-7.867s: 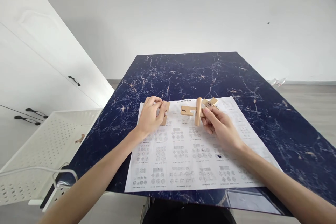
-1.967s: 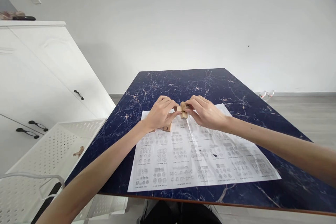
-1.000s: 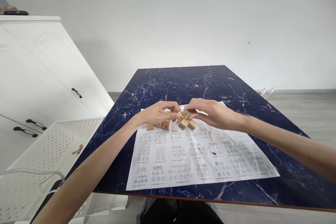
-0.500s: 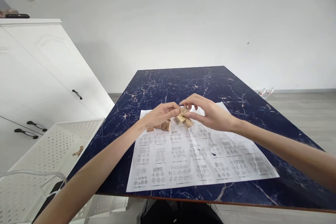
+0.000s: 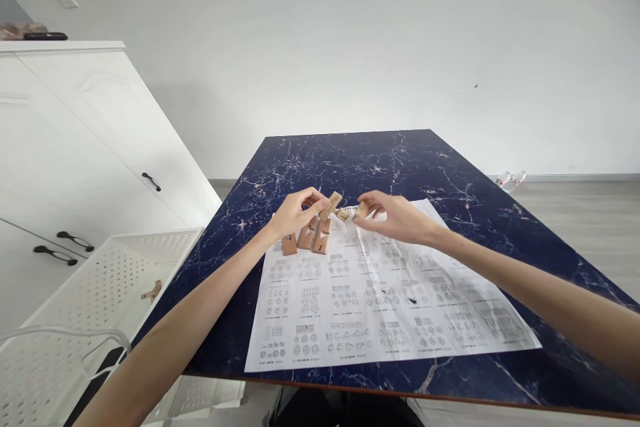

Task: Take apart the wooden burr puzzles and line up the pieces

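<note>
My left hand (image 5: 296,215) pinches light wooden puzzle pieces (image 5: 331,205) that cross each other, between thumb and fingers. One end of them points right, toward my other hand. In my right hand (image 5: 399,219) a separate wooden puzzle block (image 5: 362,209) is gripped by the fingertips, a small gap away from the crossed pieces. Beneath my left hand, several notched wooden pieces (image 5: 321,240) lie side by side; the rightmost bears a dark number. They rest on a creased instruction sheet (image 5: 320,340) printed with rows of small diagrams.
The sheet lies on a dark blue marble-patterned table (image 5: 345,157). Left of the table stand a white perforated basket (image 5: 65,300), with a wooden piece (image 5: 152,290) inside, and a white cabinet (image 5: 90,127). A pale cable (image 5: 65,330) crosses the basket.
My right hand has drawn back to the right with one block, away from the crossed pieces. My left hand has shifted slightly left with the others, uncovering the notched pieces on the sheet.
</note>
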Available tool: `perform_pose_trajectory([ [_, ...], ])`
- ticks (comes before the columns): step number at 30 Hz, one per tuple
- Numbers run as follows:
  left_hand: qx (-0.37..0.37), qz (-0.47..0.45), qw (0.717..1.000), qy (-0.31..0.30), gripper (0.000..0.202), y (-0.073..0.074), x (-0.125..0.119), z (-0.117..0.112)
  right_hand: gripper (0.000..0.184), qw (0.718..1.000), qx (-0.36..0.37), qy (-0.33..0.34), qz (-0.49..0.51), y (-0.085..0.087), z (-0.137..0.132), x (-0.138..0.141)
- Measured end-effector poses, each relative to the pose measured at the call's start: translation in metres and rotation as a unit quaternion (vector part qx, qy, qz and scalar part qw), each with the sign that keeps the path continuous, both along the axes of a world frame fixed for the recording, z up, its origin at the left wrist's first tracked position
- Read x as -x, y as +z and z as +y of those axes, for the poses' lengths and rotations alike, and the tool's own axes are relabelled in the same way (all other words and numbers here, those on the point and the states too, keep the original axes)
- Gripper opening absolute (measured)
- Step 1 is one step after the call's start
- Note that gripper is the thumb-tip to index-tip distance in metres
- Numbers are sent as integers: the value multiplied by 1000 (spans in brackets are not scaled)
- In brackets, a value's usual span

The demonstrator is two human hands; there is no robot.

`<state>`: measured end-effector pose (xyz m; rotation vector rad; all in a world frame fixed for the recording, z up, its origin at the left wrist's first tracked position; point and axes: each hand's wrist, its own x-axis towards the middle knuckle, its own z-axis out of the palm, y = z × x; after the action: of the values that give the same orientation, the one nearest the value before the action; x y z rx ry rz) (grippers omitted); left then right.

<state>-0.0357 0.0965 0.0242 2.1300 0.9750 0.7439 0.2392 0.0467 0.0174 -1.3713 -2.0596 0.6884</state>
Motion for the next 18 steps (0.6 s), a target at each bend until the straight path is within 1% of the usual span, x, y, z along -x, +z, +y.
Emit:
perform_pose_trajectory([
  [2,3,-8,1000,2,42,-1,1,2,54,997,-8,48,-57,-9,0,0],
  [3,3,-11,1000,0,42,-1,1,3,56,996,-17,59,-71,-13,0,0],
  [6,9,-19,1000,-5,42,-2,-2,1,72,997,-52,44,-43,-20,-1,4],
  [9,14,-32,999,5,43,-3,-8,-5,91,994,-100,33,-11,-17,-1,14],
  [10,15,-38,999,11,44,-3,-11,-8,97,992,-122,33,-16,-15,-1,19],
  [11,17,-43,999,15,45,-3,-14,-11,98,989,-145,31,-27,-13,-2,24],
  [12,22,-48,998,16,46,-3,-17,-14,94,985,-165,24,-43,-12,-3,30],
  [14,47,-54,997,14,48,-3,-22,-21,75,978,-196,5,-70,-11,-6,40],
  [16,66,-56,996,12,49,-2,-24,-27,54,973,-209,-24,-99,-12,-8,47],
  [18,67,-50,996,12,51,-2,-25,-30,44,969,-212,-37,-117,-13,-9,49],
])
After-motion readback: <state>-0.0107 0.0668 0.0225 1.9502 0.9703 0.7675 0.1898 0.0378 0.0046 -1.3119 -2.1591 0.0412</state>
